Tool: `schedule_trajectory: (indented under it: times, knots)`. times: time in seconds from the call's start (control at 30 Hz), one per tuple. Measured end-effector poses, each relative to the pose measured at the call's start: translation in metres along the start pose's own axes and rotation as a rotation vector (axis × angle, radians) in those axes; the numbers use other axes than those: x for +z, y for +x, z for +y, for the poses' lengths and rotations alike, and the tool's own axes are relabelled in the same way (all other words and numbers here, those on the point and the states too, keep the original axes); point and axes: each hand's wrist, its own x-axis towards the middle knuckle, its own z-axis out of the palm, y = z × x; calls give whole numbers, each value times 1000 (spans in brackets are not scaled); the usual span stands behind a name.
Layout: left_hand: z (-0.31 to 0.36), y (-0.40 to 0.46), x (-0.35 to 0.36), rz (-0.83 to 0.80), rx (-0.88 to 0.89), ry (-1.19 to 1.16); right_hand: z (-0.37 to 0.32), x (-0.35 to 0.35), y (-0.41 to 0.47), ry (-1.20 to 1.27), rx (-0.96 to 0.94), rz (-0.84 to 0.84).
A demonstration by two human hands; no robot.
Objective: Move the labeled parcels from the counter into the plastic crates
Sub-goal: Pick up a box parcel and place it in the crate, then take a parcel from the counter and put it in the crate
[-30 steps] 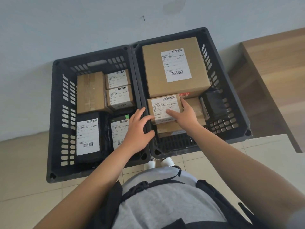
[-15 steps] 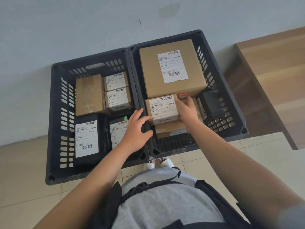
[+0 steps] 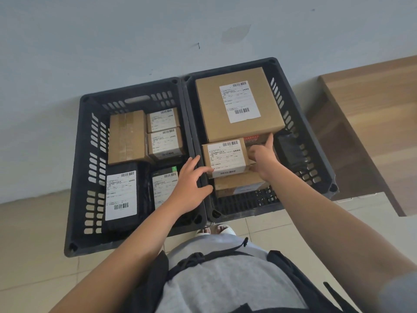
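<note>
1. Pale tiled floor (image 3: 33, 256) under a blue-grey wall (image 3: 112, 41); two dark plastic crates side by side against that wall.
2. Left crate (image 3: 76, 177): plain taped carton (image 3: 126, 136) at the far left, two small labeled boxes (image 3: 163, 132) stacked in a column just right of it, a black labeled parcel (image 3: 121, 195) nearer the body, another black labeled parcel (image 3: 164, 188) beside that, partly hidden by the wrist.
3. Left hand (image 3: 189, 188) over the shared crate walls, fingers spread and relaxed, fingertips touching the near left corner of the small labeled parcel (image 3: 225, 158); grip loose, holding nothing.
4. Right crate (image 3: 316, 154): large labeled carton (image 3: 239, 102) at the far end, the small labeled parcel just nearer than it, lying on a brown carton (image 3: 239, 184) beneath.
5. Right hand (image 3: 261, 157) at the right end of the small labeled parcel, fingers curled round its edge, one finger pointing up at the large carton's lower edge; grip closed on the parcel.
6. Black item (image 3: 288, 150) right of that hand, inside the right crate; details unclear.
7. Wooden bench (image 3: 372, 120) right of the right crate.
</note>
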Motion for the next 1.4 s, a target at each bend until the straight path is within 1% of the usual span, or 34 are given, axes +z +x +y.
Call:
schedule_trajectory:
  times: [0.13,0.23,0.33,0.37,0.4,0.47,0.53,0.77,0.87,0.97,1.13,1.23,1.4]
  knots:
    - [2,-2,-2,17,-5,-34,4,-5,0,53,-3,-12]
    - [5,-4,-7,89,-5,-114,9,-11,-10,60,-5,-22]
    - [8,-5,-14,166,43,-188,13,-22,-29,-203,-146,-46]
    - [11,-5,-17,186,63,-220,16,-27,-37,-211,-179,-68]
    - [14,-5,-19,201,79,-245,19,-32,-46,-153,-179,-82]
    - [24,-4,-22,204,118,-275,22,-41,-67,12,-151,-50]
    - [35,-4,-21,162,166,-337,21,-48,-89,146,-112,-2]
    - [66,-8,17,-114,212,-548,15,-87,-152,293,-210,213]
    - [90,-13,44,-206,214,-574,20,-106,-177,321,-257,272]
    - [118,-23,73,-285,246,-515,27,-137,-200,379,-307,320]
    - [174,-35,129,-347,288,-470,47,-211,-221,526,-367,389]
    - [212,-47,176,-366,267,-455,58,-269,-226,598,-379,418]
    - [273,-67,264,-467,280,-406,82,-372,-229,704,-409,444]
